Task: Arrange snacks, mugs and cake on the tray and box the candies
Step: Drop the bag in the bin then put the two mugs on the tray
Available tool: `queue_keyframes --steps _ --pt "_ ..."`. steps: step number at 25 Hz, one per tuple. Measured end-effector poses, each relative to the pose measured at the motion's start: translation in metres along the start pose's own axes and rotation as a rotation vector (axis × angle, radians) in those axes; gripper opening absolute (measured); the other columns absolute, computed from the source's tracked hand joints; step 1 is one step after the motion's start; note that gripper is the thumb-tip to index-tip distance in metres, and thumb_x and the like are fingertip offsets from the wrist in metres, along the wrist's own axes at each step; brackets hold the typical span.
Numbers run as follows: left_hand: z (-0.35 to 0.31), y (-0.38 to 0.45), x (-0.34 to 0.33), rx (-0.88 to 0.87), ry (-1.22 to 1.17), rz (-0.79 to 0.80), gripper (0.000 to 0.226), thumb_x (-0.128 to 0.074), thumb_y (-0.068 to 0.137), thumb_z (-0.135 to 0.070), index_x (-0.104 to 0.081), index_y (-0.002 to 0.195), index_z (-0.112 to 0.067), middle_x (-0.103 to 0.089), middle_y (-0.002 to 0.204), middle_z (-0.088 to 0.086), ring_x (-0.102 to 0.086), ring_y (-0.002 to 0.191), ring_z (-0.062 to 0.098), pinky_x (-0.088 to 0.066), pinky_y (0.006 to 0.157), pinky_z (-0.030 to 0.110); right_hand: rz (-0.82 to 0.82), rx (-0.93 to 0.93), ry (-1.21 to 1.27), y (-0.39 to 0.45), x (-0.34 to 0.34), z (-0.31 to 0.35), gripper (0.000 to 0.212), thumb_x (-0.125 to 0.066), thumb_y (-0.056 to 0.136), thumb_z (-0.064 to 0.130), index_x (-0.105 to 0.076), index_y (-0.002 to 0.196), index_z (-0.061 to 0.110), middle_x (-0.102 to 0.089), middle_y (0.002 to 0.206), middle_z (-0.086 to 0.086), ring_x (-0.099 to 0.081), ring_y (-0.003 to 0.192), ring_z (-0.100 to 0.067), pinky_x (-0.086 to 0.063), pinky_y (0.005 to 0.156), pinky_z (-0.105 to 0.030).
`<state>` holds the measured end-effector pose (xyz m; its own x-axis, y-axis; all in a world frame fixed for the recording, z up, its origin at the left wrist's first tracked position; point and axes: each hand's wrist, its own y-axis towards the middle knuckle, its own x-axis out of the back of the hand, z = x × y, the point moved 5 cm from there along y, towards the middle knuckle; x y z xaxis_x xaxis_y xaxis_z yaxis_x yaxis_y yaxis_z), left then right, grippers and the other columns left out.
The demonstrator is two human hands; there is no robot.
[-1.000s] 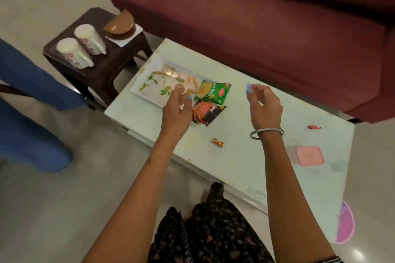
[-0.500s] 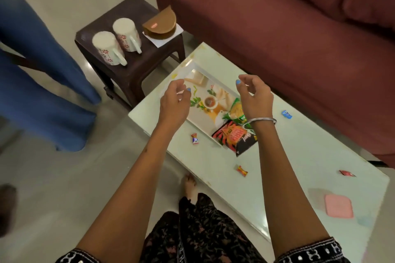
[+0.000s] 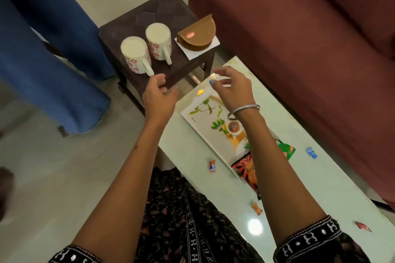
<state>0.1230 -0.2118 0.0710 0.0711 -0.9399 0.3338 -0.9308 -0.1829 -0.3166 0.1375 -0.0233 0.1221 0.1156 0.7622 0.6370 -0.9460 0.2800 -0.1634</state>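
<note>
**Snack packs are on the tray, mugs look like the next job**

Both hands are up in the air and holding nothing. The left hand [image 3: 159, 97] has its fingers loosely spread, and the right hand [image 3: 232, 88] hangs with its fingers loosely curled. My read is that this is the reach for the mugs.

The nearer mug [image 3: 136, 55] stands upside down just ahead of the left hand, with its handle pointing back at the fingertips. The second mug [image 3: 159, 44] is right beside it, a bit further out. The cake [image 3: 197, 34] sits on its paper ahead of the right hand, past the stool's far corner. The tray [image 3: 205, 113] lies under and behind the right wrist, with the orange pack [image 3: 245, 168] and the green pack [image 3: 286, 150] at its near end, back along that forearm.

The next move probably calls for a grip on that handle, then a lift across the gap between the stool [image 3: 136, 19] and the table [image 3: 320, 177].

Watch the stool's front edge, since the nearer mug is close to it. The tray's far half is bare, so there's landing room. Loose candies [image 3: 212, 165] are scattered behind both hands, off the tray.
</note>
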Motion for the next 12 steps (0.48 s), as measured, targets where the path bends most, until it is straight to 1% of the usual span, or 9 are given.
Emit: queue_keyframes --steps 1,2,3,5,7,10,12 --pt "0.001 0.016 0.007 0.012 0.021 -0.029 0.045 -0.066 0.08 -0.018 -0.049 0.122 -0.016 -0.055 0.125 0.002 -0.056 0.106 0.015 -0.046 0.078 0.019 0.027 0.005 -0.028 0.012 -0.011 0.007 0.031 -0.065 0.083 0.021 -0.062 0.113 0.014 -0.066 0.116 -0.003 -0.063 0.098 -0.021 -0.052 0.084 -0.032" --pt "0.002 0.035 0.016 0.023 0.055 -0.061 0.046 -0.067 0.079 -0.018 -0.049 0.122 -0.016 -0.054 0.127 0.003 -0.054 0.108 0.015 -0.046 0.079 0.019 0.059 0.007 -0.052 0.027 -0.024 0.014 0.034 -0.067 0.081 0.022 -0.062 0.114 0.014 -0.065 0.116 -0.004 -0.063 0.098 -0.021 -0.051 0.083 -0.031" --pt "0.003 0.052 0.025 0.025 0.096 -0.091 0.049 -0.069 0.078 -0.018 -0.049 0.122 -0.015 -0.053 0.128 0.004 -0.053 0.111 0.016 -0.048 0.084 0.022 0.093 0.008 -0.071 0.04 -0.037 0.022 0.038 -0.069 0.079 0.022 -0.061 0.115 0.014 -0.065 0.117 -0.005 -0.062 0.099 -0.021 -0.05 0.083 -0.029" --pt "0.006 0.085 0.042 0.022 0.18 -0.114 0.058 -0.073 0.074 -0.018 -0.046 0.125 -0.014 -0.05 0.131 0.006 -0.048 0.119 0.019 -0.046 0.098 0.036 0.155 0.016 -0.118 0.069 -0.062 0.035 0.045 -0.072 0.076 0.024 -0.059 0.118 0.014 -0.064 0.119 -0.005 -0.061 0.102 -0.021 -0.049 0.083 -0.028" --pt "0.008 0.119 0.054 0.02 0.277 -0.07 0.072 -0.076 0.071 -0.019 -0.04 0.133 -0.013 -0.044 0.138 0.008 -0.042 0.128 0.022 -0.04 0.106 0.042 0.198 0.039 -0.189 0.102 -0.088 0.05 0.054 -0.075 0.072 0.027 -0.056 0.121 0.014 -0.062 0.121 -0.006 -0.06 0.104 -0.022 -0.049 0.085 -0.03" --pt "0.01 0.161 0.06 -0.037 0.455 0.063 0.093 -0.082 0.064 -0.019 -0.029 0.141 -0.01 -0.035 0.146 0.012 -0.031 0.137 0.026 -0.029 0.113 0.043 0.258 0.096 -0.31 0.146 -0.126 0.066 0.067 -0.077 0.069 0.025 -0.048 0.127 0.01 -0.057 0.126 -0.012 -0.055 0.113 -0.028 -0.048 0.093 -0.039" --pt "0.014 0.184 0.057 -0.052 0.539 0.161 0.102 -0.084 0.062 -0.02 -0.023 0.143 -0.01 -0.029 0.15 0.013 -0.024 0.14 0.028 -0.024 0.114 0.043 0.301 0.124 -0.403 0.172 -0.148 0.073 0.073 -0.077 0.069 0.024 -0.042 0.131 0.009 -0.05 0.133 -0.013 -0.048 0.121 -0.03 -0.043 0.099 -0.038"
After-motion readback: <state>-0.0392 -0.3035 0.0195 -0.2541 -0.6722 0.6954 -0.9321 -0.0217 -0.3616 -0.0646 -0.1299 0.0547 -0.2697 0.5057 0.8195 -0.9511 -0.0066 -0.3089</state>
